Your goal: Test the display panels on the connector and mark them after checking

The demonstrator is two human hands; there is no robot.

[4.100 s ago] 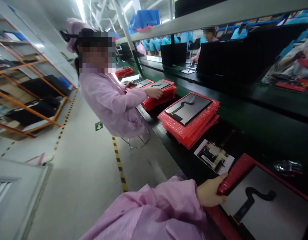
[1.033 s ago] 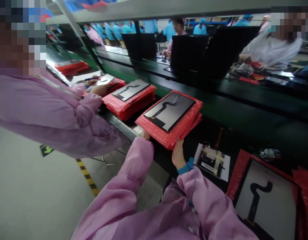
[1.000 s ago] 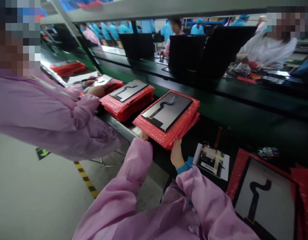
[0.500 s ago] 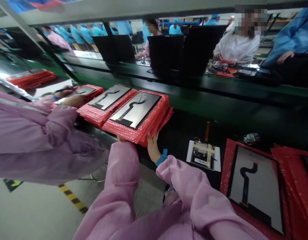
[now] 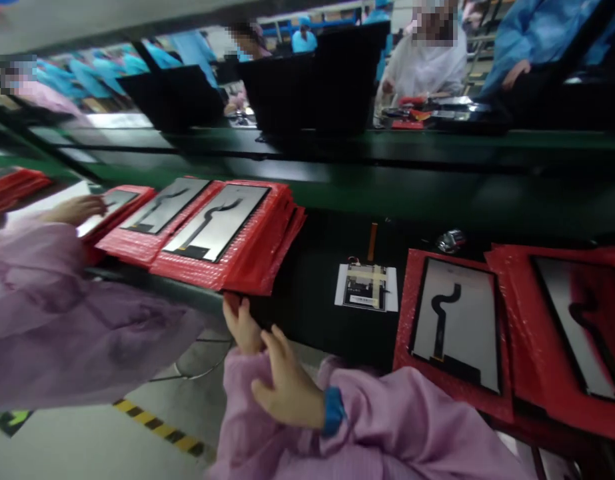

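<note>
My left hand (image 5: pixel 243 327) is at the bench's front edge, just below the near corner of a stack of red bubble-wrap bags (image 5: pixel 257 257). Its fingers are apart and hold nothing; whether a fingertip touches the bags I cannot tell. Closer to me, my right hand (image 5: pixel 290 387), with a blue band at the wrist, is in the air with fingers spread and nothing in it. A display panel (image 5: pixel 220 223) with a curved black flex cable lies on top of the stack. Beside it on the left is another bag pile with a second panel (image 5: pixel 167 205).
A taped circuit assembly (image 5: pixel 366 287) lies on white paper, an orange strip (image 5: pixel 372 241) behind it. More panels (image 5: pixel 457 320) on red bags are at right, near crumpled silvery material (image 5: pixel 450 241). A co-worker's hand (image 5: pixel 77 210) is at the left; black monitors (image 5: pixel 314 87) stand across the bench.
Both hands have come off the bag stack and drawn back toward me. The right hand moved from the stack's near side to the air before my body. My view has turned right.
</note>
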